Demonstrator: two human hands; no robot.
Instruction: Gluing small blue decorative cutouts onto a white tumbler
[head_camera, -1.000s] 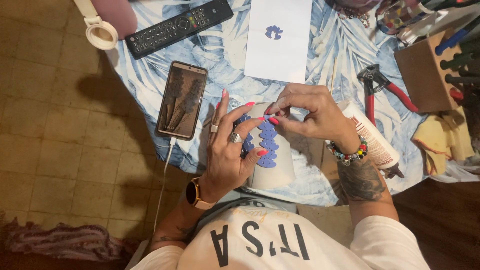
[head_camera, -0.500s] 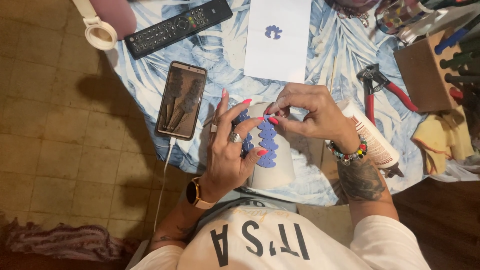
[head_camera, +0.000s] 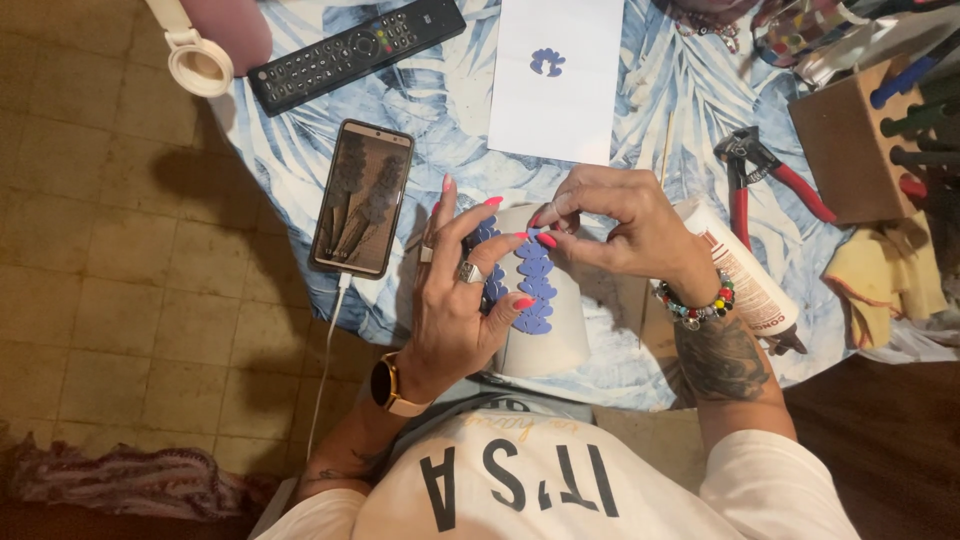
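- Where the tiled floor (head_camera: 110, 300) gives way, the bench (head_camera: 450, 110) takes up the upper right of the view, covered by a pale blue cloth with a leaf print.
- White paper sheet (head_camera: 575, 110) lies flat at the far side of the bench, with one small blue cut-out shape (head_camera: 547, 62) on it.
- Cardboard box (head_camera: 850, 150) stands at the right edge, with a yellow cloth (head_camera: 885, 275) just below it.
- Black remote control (head_camera: 355, 52) lies slanted at the top, beside white headphones (head_camera: 195, 55).
- Smartphone (head_camera: 362, 197) lies face up left of the hands, screen lit, a white cable running from its lower end.
- White cylinder-like piece (head_camera: 545, 335) sits at the near edge of the bench, straight in front of the person, with a column of blue scalloped shapes (head_camera: 535, 285) stuck down its middle.
- White glue tube (head_camera: 745, 275) lies partly under the right wrist.
- Red-handled pliers (head_camera: 755, 175) rest to the right, apart from the hands.
- Left hand (head_camera: 460, 310) is spread, fingers curled loosely over the white piece's left side, steadying it, fingertips touching the blue shapes.
- Right hand (head_camera: 620, 225) is pinched nearly closed at thumb and forefinger over the top of the blue column; what it pinches is too small to tell.
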